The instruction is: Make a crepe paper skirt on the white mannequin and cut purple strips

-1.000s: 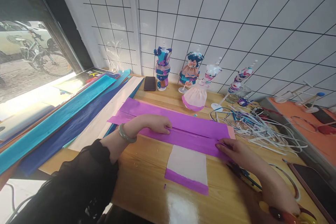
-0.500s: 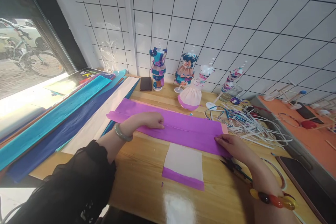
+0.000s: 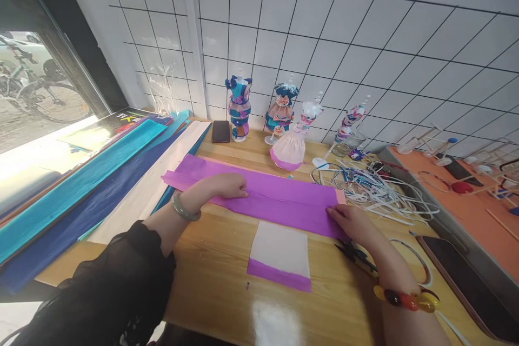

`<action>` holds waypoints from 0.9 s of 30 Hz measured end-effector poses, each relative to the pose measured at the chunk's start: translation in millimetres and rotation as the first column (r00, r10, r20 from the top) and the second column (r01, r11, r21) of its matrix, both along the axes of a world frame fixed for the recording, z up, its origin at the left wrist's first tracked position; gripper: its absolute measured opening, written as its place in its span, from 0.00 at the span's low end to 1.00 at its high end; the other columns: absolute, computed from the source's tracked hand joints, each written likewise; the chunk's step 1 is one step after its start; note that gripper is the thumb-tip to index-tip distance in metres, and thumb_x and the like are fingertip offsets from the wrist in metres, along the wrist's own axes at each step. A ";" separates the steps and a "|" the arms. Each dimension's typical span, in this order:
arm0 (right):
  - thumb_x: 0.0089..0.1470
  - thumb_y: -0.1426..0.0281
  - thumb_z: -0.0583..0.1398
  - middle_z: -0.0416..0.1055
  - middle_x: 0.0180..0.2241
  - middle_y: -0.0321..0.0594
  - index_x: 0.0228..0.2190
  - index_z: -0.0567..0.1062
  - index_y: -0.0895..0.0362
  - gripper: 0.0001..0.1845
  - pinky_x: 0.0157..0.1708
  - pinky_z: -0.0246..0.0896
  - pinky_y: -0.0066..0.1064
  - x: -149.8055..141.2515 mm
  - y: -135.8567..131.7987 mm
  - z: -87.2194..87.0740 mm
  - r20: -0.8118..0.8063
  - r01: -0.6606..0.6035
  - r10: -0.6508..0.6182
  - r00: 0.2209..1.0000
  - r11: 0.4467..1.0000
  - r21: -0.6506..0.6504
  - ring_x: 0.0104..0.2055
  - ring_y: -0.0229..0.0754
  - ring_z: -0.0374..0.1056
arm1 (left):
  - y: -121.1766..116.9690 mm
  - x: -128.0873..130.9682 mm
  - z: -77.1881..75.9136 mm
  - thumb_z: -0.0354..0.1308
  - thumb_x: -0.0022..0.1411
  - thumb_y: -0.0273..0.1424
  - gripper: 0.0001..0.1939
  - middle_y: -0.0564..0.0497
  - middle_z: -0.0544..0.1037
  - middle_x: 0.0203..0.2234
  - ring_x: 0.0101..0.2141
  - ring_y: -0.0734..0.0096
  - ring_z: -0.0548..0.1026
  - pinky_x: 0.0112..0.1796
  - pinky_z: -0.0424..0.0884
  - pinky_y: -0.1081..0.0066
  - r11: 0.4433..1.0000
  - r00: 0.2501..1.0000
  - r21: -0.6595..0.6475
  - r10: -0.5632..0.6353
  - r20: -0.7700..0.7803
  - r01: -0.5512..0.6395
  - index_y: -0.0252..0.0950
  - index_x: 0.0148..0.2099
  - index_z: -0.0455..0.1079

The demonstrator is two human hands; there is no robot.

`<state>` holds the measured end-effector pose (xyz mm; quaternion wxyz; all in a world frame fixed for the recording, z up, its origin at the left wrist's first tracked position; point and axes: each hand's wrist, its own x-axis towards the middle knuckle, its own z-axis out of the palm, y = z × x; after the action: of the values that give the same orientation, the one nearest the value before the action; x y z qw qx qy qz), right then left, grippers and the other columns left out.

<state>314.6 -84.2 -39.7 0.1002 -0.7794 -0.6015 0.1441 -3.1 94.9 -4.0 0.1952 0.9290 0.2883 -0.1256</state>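
A long sheet of purple crepe paper [image 3: 284, 200] lies across the wooden table, with a fold line along its length. My left hand [image 3: 232, 185] rests on its left-middle part, fingers curled and closed at the fold line. At the right end, my right hand [image 3: 344, 217] pinches the sheet between thumb and fingers. A strip of peach paper [image 3: 340, 197] shows from under that end. Below the sheet lies a white paper piece [image 3: 279, 243] with a purple band along its lower edge. Dark-bladed scissors [image 3: 357, 257] lie beneath my right wrist, partly hidden.
Several small dress forms in paper outfits [image 3: 239, 108] stand along the tiled wall. A phone [image 3: 221, 131] lies beside them. White strips [image 3: 373, 189] are heaped at right, near a larger dark device [image 3: 466, 281]. Coloured paper rolls [image 3: 121, 173] fill the left; an orange-topped surface [image 3: 454, 189] adjoins the right.
The view has shifted slightly, so everything sits a little further left. Both hands keep their places on the purple paper.
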 end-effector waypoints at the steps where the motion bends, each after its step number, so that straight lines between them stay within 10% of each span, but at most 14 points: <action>1: 0.52 0.58 0.49 0.67 0.18 0.38 0.17 0.66 0.55 0.20 0.23 0.49 0.29 -0.7 0.4 0.1 0.010 0.001 -0.001 1.000 1.000 -0.002 0.21 0.38 0.60 | 0.0 0.0 0.3 0.47 0.57 0.41 0.15 0.48 0.73 0.29 0.25 0.71 0.66 0.25 0.58 0.71 1.000 1.000 0.002 0.004 -0.008 -0.004 0.35 0.30 0.68; 27: 0.55 0.63 0.50 0.72 0.22 0.42 0.21 0.71 0.56 0.18 0.25 0.51 0.28 3.9 0.1 0.9 0.132 0.053 -0.048 0.990 0.998 -0.040 0.25 0.40 0.65 | 5.6 0.3 -4.5 0.46 0.56 0.46 0.19 0.48 0.73 0.27 0.26 0.69 0.67 0.27 0.59 0.71 0.996 0.994 -0.019 0.086 -0.065 -0.088 0.35 0.29 0.66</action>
<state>318.4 -84.2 -38.8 0.0470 -0.8041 -0.5836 0.1030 -2.9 100.4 -8.5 0.2013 0.9088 0.3333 -0.1498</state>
